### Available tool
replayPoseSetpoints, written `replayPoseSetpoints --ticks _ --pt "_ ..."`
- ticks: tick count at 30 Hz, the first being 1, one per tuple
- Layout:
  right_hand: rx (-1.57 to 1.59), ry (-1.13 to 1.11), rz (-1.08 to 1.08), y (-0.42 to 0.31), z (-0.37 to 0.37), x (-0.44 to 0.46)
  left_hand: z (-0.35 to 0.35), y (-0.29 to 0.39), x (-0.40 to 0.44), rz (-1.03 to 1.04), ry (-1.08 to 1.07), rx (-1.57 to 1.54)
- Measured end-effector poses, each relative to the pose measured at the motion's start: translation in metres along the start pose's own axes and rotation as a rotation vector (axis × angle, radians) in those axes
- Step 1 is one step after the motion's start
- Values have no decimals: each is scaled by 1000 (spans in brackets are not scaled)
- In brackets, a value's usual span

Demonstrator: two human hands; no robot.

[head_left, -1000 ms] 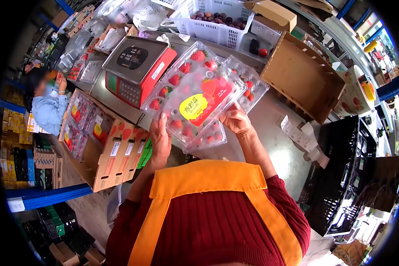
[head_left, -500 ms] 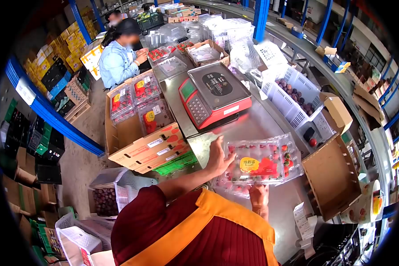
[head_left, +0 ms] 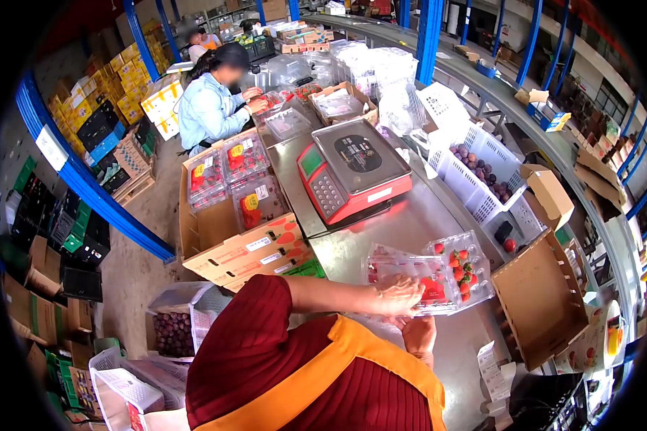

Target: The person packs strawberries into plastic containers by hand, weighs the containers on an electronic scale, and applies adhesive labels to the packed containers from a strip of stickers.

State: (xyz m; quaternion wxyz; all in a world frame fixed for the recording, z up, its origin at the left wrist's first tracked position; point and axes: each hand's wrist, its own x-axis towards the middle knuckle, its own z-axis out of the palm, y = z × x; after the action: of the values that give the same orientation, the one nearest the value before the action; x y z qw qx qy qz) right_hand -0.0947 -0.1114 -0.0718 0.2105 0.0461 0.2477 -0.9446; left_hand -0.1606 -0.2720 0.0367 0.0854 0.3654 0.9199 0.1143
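Observation:
A clear plastic strawberry box (head_left: 447, 296) lies on the steel table in front of me. Its labelled lid (head_left: 384, 269) covers the left part, while bare red strawberries (head_left: 464, 271) show at the right. My left hand (head_left: 401, 294) reaches across the lid with fingers stretched over the red label. At the near edge, my right hand (head_left: 418, 335) is closed against the box, its fingertips partly hidden beneath. Just beyond stands a red scale (head_left: 356, 169) with a metal plate.
Left of the scale, a carton (head_left: 248, 251) holds several packed fruit boxes. White crates (head_left: 471, 176) of dark round fruit stand right, near an open cardboard tray (head_left: 543, 302). A paper slip (head_left: 496, 373) lies on the table's right side. Another person (head_left: 212, 100) works at the far left.
My left hand has moved from the box's left edge onto its lid. The label has shifted right under my hand, and more strawberries show. The other person's hands have reached over the table.

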Motion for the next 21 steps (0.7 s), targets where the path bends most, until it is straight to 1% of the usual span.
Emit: replayPoseSetpoints --ticks 2,3,5,6,7,8,9,10,11,12,13,14,16,19,20,21 --pt "17 -75 5 -5 6 -4 -20 10 -2 35 -70 15" --pt "70 -86 -15 -7 13 -5 -31 19 -2 -25 -179 -9" --pt "37 -31 41 -4 5 -1 -1 7 -4 18 -24 -2" --pt "29 24 16 -2 -5 -3 22 1 -2 99 43 -3" --pt "-96 25 -40 5 -17 -2 43 -9 2 156 11 42" --pt "-164 -91 -104 11 -26 -1 38 -5 2 120 85 60" --pt "-176 -134 21 10 -29 0 9 6 5 56 -44 -14" --pt "-129 -209 -41 15 -35 4 6 4 3 126 82 -56" --pt "-200 -94 -107 24 -53 16 4 4 4 150 124 10" --pt "-59 194 -115 5 8 3 -10 10 10 109 10 9" --pt "-102 103 -94 7 -6 13 -12 7 11 104 -33 61" --pt "-213 154 -40 -1 3 8 -15 7 11 113 -41 81" --pt "-230 220 -84 3 14 11 -23 10 10 109 -80 171" --pt "-352 333 -191 -10 56 -9 -27 7 16 79 -50 182" --pt "-393 338 -287 -1 44 6 -29 -1 20 109 -6 165" --pt "-421 367 -209 -9 51 7 -34 -2 22 113 -9 137"
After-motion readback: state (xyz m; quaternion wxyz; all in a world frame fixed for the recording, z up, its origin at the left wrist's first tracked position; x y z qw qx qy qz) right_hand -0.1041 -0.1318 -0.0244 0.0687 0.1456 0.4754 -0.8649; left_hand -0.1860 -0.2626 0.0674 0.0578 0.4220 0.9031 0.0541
